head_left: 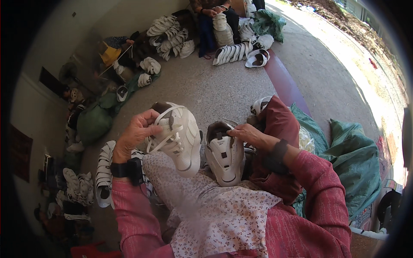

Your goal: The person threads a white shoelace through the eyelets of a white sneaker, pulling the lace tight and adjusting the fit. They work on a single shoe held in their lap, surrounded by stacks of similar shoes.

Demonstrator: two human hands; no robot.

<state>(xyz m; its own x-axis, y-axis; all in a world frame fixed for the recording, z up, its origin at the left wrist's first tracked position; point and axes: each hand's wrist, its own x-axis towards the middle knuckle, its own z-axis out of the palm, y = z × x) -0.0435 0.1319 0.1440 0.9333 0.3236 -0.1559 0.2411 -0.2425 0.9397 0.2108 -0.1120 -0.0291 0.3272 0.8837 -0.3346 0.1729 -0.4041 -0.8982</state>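
Note:
Above my lap, my left hand grips a white sneaker upper by its tongue and collar, thumb on top. White laces run through its eyelets, and a loop hangs by the thumb. Close to its right is a second white sneaker upper, toe toward me, with an open throat and dark lining. My right hand pinches the collar edge of that one; some of its fingers are hidden. A floral apron covers my lap under both uppers.
Nested white uppers stand on the floor left of my knees. Green sacks lie at right, with white laces beside them. Ahead, a seated person holds stacked uppers; more uppers are heaped nearby.

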